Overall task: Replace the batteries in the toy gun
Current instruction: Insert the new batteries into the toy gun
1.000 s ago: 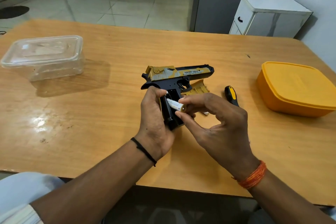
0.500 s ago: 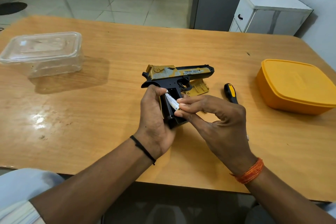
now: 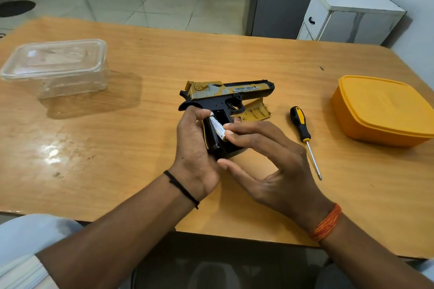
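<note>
A black and gold toy gun (image 3: 225,96) lies on its side in the middle of the wooden table (image 3: 141,148), its grip pointing toward me with the battery bay open. My left hand (image 3: 192,145) grips the gun's handle from the left. A white battery (image 3: 217,127) with a gold end lies slanted in the open bay. Two fingertips of my right hand (image 3: 265,162) press on the battery's lower end, and the thumb stretches out under the grip. The gold battery cover (image 3: 254,112) lies just behind the grip, partly hidden by the gun.
A black and yellow screwdriver (image 3: 303,134) lies right of my hands, tip toward me. An orange lidded box (image 3: 385,110) stands at the right edge. A clear plastic lidded box (image 3: 56,65) stands at the far left. A white cabinet (image 3: 350,14) is beyond the table.
My right hand has swung the battery from lying crosswise over the grip to lying lengthwise in the open bay. Its pinch has given way to fingertips pressing. My left hand keeps its hold.
</note>
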